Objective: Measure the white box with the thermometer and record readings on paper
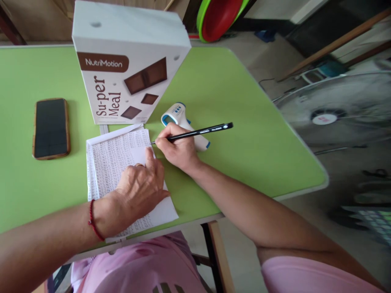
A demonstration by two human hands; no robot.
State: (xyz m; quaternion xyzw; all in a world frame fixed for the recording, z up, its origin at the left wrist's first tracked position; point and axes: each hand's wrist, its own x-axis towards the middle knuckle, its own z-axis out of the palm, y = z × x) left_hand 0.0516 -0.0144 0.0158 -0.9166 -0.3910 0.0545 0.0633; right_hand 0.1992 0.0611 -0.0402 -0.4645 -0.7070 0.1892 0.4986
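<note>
My right hand (179, 148) grips a black pen (203, 131), its tip at the right edge of a sheet of handwritten paper (114, 162). Across the sheet lies my left hand (142, 187), index finger stretched toward the pen tip and thumb out to the side; it holds nothing and rests on the paper. Rows of small dark writing cover much of the page, and a folded strip runs along its top. Partly behind my right hand is a white and blue infrared thermometer (177, 114).
A tall white NutriMotion box (131, 73) stands just beyond the paper. At the left, a phone (51, 128) in a brown case lies on the green table (244, 162). Past the right edge are a fan (330, 110) and, farther back, a red and green basin (218, 20).
</note>
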